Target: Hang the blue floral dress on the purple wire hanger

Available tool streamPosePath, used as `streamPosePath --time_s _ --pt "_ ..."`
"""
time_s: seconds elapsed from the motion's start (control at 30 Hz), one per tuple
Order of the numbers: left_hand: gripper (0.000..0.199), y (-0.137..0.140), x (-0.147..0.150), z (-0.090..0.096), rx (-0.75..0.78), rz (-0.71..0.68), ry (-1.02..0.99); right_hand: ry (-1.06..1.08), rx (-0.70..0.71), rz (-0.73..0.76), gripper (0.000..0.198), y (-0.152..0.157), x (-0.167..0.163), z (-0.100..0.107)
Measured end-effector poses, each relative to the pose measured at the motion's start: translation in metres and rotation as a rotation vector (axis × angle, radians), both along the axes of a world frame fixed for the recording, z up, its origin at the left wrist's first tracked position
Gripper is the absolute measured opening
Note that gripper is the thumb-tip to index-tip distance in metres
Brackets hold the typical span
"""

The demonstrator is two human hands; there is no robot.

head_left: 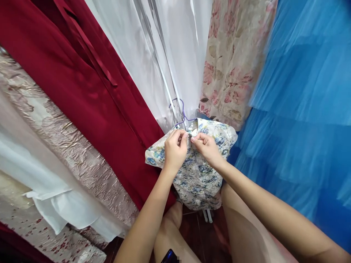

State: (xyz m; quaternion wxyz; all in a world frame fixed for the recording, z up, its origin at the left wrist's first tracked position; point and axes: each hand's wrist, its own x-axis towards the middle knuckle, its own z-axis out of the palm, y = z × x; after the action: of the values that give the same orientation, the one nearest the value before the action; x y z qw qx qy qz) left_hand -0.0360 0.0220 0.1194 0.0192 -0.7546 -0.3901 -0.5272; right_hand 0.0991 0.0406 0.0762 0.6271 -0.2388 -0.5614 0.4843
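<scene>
A short-sleeved floral shirt [201, 182], white with blue and yellow flowers, hangs on a thin purple hanger [183, 109] low in front of me. My left hand [177, 146] pinches the shirt's front edge just below the collar, thumb against the bent fingers. From the other side my right hand [205, 144] pinches the facing edge at the same spot. The fingertips of both hands nearly meet there. Whatever small fastening lies between them is hidden by the fingers.
Long garments surround the shirt: a dark red dress [109, 98], white cloth [186, 47] with pale ribbons, a pink floral dress [230, 69] and a blue tulle dress [296, 109]. Brocade fabric [68, 128] hangs at left. Dark floor [197, 233] shows below, between my legs.
</scene>
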Motion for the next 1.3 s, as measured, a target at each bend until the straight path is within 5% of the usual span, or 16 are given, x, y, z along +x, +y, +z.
streamPosePath --time_s 0.23,0.47,0.7,0.87,0.97,1.07,1.17,1.3 --pt "0.019 -0.006 0.003 -0.001 -0.028 -0.008 0.124 0.018 -0.009 0.018 0.038 -0.005 0.002 -0.002" --pt "0.024 -0.004 0.004 -0.002 -0.03 -0.017 -0.194 -0.108 0.008 0.019 0.039 0.011 -0.011 -0.02" --pt "0.024 0.024 -0.086 0.007 0.042 0.212 -0.294 -0.279 -0.099 0.124 0.038 -0.002 0.021 -0.051" --pt "0.018 0.042 -0.144 -0.047 -0.096 0.34 -0.438 -0.325 -0.098 0.244 0.034 -0.016 0.035 -0.055" --pt "0.019 0.047 -0.142 -0.088 -0.313 0.228 -0.689 -0.321 -0.126 0.261 0.032 -0.018 0.04 -0.057" --pt "0.024 0.044 -0.126 -0.118 -0.465 0.115 -0.719 -0.309 -0.158 0.2 0.033 -0.017 0.054 -0.065" --pt "0.029 0.035 -0.107 -0.131 -0.571 0.008 -0.685 -0.267 -0.22 0.106 0.033 -0.012 0.076 -0.086" --pt "0.029 0.018 -0.078 -0.125 -0.587 -0.111 -0.586 -0.432 -0.319 0.013 0.037 -0.006 0.097 -0.133"
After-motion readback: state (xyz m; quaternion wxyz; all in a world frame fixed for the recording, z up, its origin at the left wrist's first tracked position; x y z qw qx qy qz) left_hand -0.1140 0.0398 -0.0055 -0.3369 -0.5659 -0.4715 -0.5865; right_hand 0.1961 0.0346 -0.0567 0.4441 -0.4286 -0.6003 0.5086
